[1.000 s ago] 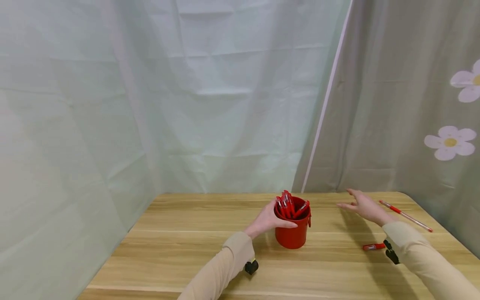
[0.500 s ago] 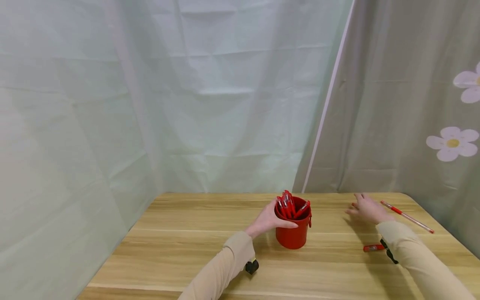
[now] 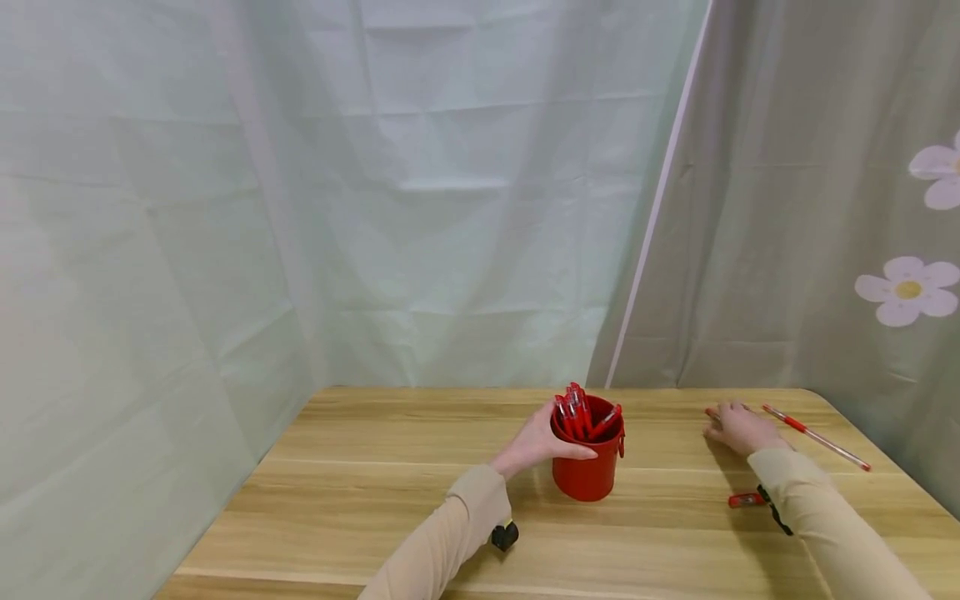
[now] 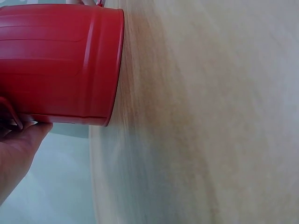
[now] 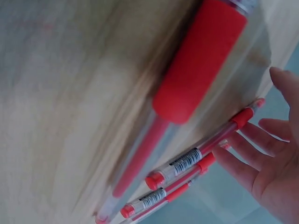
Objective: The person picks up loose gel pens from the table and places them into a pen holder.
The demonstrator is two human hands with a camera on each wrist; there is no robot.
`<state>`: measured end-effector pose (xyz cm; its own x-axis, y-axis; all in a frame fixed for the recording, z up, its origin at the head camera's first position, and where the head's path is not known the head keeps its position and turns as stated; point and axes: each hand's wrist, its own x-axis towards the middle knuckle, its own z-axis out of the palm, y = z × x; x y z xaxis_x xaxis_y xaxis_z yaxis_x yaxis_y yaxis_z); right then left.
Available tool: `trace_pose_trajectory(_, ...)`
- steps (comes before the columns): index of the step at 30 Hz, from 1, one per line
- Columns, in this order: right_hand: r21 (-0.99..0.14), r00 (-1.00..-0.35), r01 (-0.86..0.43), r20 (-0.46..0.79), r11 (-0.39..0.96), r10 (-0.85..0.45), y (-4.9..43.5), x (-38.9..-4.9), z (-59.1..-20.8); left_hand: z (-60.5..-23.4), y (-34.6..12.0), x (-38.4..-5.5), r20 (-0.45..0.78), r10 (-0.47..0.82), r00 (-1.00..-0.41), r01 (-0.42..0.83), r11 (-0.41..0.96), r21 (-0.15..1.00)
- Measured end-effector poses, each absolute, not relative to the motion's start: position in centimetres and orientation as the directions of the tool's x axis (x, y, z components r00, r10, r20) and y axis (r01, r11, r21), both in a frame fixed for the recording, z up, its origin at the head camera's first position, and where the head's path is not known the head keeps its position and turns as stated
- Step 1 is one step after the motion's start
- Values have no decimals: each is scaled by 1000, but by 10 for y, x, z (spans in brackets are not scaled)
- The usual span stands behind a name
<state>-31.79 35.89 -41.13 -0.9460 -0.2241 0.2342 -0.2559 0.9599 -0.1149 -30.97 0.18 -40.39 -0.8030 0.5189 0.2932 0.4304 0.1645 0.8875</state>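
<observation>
Left hand [image 3: 536,439] grips the red bucket [image 3: 583,478]; right hand [image 3: 742,430], fingers [image 5: 238,168] loosely extended, is at a pen [image 5: 210,142].

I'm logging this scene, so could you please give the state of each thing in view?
Red bucket: upright
Pens inside: leaning, ends sticking out
Left hand: gripping bucket
Right hand: fingers extended, pen contact unclear
Pen beside right hand: lying flat
Rightmost pen: lying flat
Nearest pen: lying flat, partly hidden
</observation>
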Motion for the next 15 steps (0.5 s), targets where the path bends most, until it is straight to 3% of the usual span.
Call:
trace_pose_trajectory(7, -89, -947, -210, 264, 974, -180, 355, -322, -416, -404, 2, -310, 296, 518, -802, 420, 138, 897)
trace_pose_trajectory(15, -32, -924, -267, 291, 963, -247, 351, -318, -414, -403, 1, -308, 275, 508, -816, 405, 162, 900)
